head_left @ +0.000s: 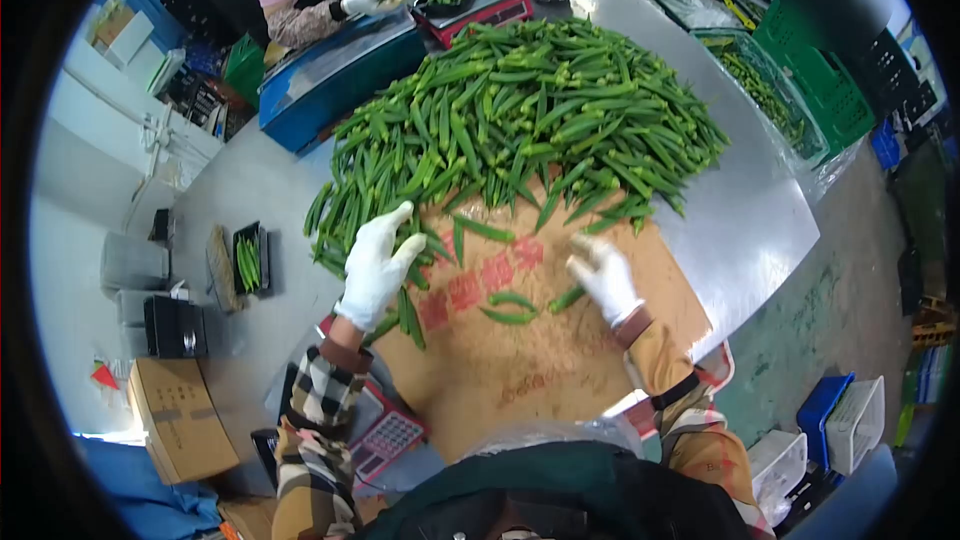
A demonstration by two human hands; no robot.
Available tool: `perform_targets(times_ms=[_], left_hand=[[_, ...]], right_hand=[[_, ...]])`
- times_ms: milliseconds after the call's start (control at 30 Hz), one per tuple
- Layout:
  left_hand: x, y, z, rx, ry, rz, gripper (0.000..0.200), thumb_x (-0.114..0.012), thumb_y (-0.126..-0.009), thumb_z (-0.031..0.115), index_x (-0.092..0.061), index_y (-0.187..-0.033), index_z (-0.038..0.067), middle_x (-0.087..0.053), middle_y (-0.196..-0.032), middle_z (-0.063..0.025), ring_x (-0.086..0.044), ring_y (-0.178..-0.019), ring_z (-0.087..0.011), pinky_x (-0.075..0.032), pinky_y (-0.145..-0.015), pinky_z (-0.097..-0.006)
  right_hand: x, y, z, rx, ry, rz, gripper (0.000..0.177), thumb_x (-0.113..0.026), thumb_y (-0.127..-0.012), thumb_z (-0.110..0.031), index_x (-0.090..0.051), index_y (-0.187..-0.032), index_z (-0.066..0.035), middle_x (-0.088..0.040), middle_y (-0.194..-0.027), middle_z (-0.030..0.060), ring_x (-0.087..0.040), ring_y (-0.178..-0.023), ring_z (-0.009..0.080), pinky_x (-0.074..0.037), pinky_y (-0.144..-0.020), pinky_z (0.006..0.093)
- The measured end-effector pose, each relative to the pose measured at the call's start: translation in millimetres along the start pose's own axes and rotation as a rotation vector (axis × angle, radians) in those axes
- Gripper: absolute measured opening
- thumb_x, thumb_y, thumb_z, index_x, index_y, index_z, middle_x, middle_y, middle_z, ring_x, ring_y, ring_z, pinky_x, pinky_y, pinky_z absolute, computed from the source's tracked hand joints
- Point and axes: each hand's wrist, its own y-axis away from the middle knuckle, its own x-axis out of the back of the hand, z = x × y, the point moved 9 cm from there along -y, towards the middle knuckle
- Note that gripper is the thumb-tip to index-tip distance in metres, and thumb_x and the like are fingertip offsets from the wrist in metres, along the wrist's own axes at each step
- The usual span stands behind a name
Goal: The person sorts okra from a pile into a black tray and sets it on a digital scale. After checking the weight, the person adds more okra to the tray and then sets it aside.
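A metal table [765, 230] stretches before me over a greenish floor [790, 325], with a green crate [825, 80] at its far right. A brown cardboard sheet [560, 360] lies on it. The okra heap [530, 110] sits just beyond my hands: my gloved left hand [375, 265], thumb and fingers spread, is at its near-left edge; my gloved right hand [608, 280], fingers parted, is near a loose pod [567, 300].

Gloved hands [378, 265] near likely okra [530, 110]

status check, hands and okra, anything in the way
Left hand open beside okra pile; right hand open over cardboard; loose pods between hands; nothing blocking the pile.
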Motion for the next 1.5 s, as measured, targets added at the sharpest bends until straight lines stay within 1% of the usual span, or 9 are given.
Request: perform_targets(times_ms=[233, 400, 567, 633, 700, 833, 1000, 1167, 1500], left_hand=[[-80.3, -184.7, 27.3, -0.251, -0.142, -0.034, 0.076, -0.074, -0.087, 0.038, -0.044, -0.146, -0.002, -0.057, -0.135, -0.0235, -0.052, -0.127, -0.0388, -0.041, -0.109, -0.0424], [-124.7, -236.4, -26.9, 0.182, -0.361, -0.165, 0.108, -0.085, -0.07, 0.05, -0.03, -0.157, 0.019, -0.018, -0.164, -0.0236, -0.017, -0.147, -0.0547, -0.026, -0.117, -0.0619], [-154.9, -205.7, -48.1, -0.108, -0.415, -0.06, 0.097, -0.089, -0.063, 0.047, -0.049, -0.148, 0.021, -0.007, -0.166, -0.0256, -0.006, -0.146, -0.0622, -0.026, -0.116, -0.0653], [-166.2, -165.6, -26.6, 0.048, -0.368, -0.228, 0.088, -0.089, -0.065, 0.037, -0.053, -0.145, 0.028, -0.013, -0.167, -0.021, -0.014, -0.143, -0.0644, -0.039, -0.108, -0.0658], [-171.5, -131.3, -13.7, 0.121, -0.341, -0.268, 0.089, -0.087, -0.065, 0.034, -0.052, -0.147, 0.024, -0.012, -0.165, -0.0262, -0.024, -0.142, -0.061, -0.027, -0.119, -0.0597], [-179.0, -59.8, -6.1, -0.179, -0.288, -0.162, 0.083, -0.086, -0.067, 0.025, -0.054, -0.143, 0.027, -0.034, -0.16, -0.0205, -0.034, -0.136, -0.0615, -0.045, -0.108, -0.0561], [-195.6, 43.9, -5.3, -0.153, -0.309, -0.394, 0.062, -0.078, -0.076, 0.035, -0.06, -0.135, 0.024, -0.04, -0.156, -0.02, -0.028, -0.144, -0.051, -0.032, -0.113, -0.0626], [-165.3, 134.8, 13.0, -0.206, -0.398, -0.407, 0.061, -0.075, -0.081, 0.042, -0.059, -0.138, 0.024, -0.03, -0.162, -0.0195, -0.018, -0.149, -0.0501, -0.025, -0.109, -0.0737], [-137.1, 256.2, 8.1, -0.043, -0.338, -0.444, 0.083, -0.077, -0.081, 0.041, -0.041, -0.155, 0.029, -0.015, -0.165, -0.0251, -0.018, -0.146, -0.0552, -0.019, -0.114, -0.0698]], right_hand=[[113.3, -225.9, -57.5, 0.336, 0.593, 0.421, 0.057, -0.077, -0.084, -0.029, -0.058, -0.134, -0.007, -0.061, -0.131, 0.0142, -0.054, -0.121, 0.0345, -0.045, -0.103, 0.0454], [76.2, -306.6, 19.6, 0.014, 0.845, -0.024, 0.091, -0.067, -0.081, -0.07, -0.051, -0.147, -0.009, -0.048, -0.151, 0.0208, -0.04, -0.142, 0.0421, -0.036, -0.116, 0.0457], [49.3, -275.0, 16.5, 0.128, 0.81, 0.02, 0.097, -0.06, -0.081, -0.076, -0.047, -0.149, -0.009, -0.052, -0.146, 0.0205, -0.049, -0.132, 0.0418, -0.037, -0.113, 0.0466], [29.6, -243.5, 11.4, 0.186, 0.731, -0.024, 0.098, -0.061, -0.081, -0.075, -0.047, -0.149, -0.006, -0.055, -0.141, 0.0204, -0.05, -0.13, 0.0409, -0.037, -0.111, 0.0467], [6.4, -204.2, -0.4, 0.135, 0.662, -0.08, 0.097, -0.067, -0.078, -0.071, -0.049, -0.147, -0.005, -0.057, -0.137, 0.021, -0.055, -0.12, 0.0388, -0.038, -0.109, 0.0475], [-42.3, -117.5, -21.0, 0.133, 0.552, -0.17, 0.094, -0.072, -0.076, -0.065, -0.05, -0.147, -0.008, -0.054, -0.141, 0.0213, -0.052, -0.123, 0.0404, -0.037, -0.109, 0.0492], [-79.4, -8.8, -52.3, 0.288, 0.456, -0.305, 0.102, -0.082, -0.068, -0.043, -0.037, -0.156, -0.017, -0.042, -0.153, 0.0165, -0.044, -0.135, 0.0384, -0.028, -0.117, 0.0523], [-56.6, 67.0, -66.0, 0.353, 0.532, -0.395, 0.096, -0.08, -0.071, -0.042, -0.039, -0.154, -0.018, -0.04, -0.155, 0.0165, -0.044, -0.137, 0.0389, -0.028, -0.118, 0.055], [14.4, 158.9, 1.2, 0.086, 0.721, -0.171, 0.092, -0.074, -0.081, -0.05, -0.036, -0.157, -0.015, -0.041, -0.155, 0.02, -0.034, -0.144, 0.0432, -0.021, -0.12, 0.0589]])
